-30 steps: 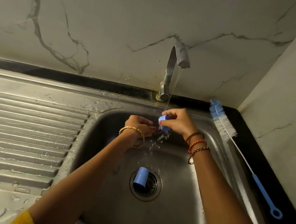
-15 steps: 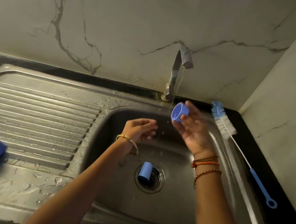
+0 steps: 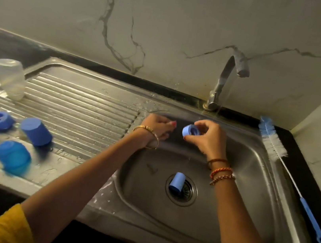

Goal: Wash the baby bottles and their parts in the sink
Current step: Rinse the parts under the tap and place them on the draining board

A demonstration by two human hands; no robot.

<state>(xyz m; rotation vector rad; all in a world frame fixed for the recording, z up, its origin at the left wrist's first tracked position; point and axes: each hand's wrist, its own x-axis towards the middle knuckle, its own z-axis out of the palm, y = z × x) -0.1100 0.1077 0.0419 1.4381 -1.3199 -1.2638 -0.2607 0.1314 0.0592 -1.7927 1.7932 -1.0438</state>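
Left of the sink [image 3: 270, 191], caps are lying; my right hand [image 3: 208, 141] is pinching a blue ring [image 3: 190, 130] above it, my left hand [image 3: 159, 128] curling empty.

Sink basin [image 3: 248, 197] at right, drainboard [image 3: 78, 105] to its left. Tap [image 3: 223, 83] behind basin. One cap [image 3: 176, 183] lies on the drain in the basin. Right hand [image 3: 207, 138] holds a ring [image 3: 190, 130] above basin, left hand [image 3: 158, 128] just beside it. Bottle brush [image 3: 286, 167] along basin's right rim. Bottle [image 3: 10, 78] inverted at drainboard's far left; four parts [image 3: 36, 132] before it.
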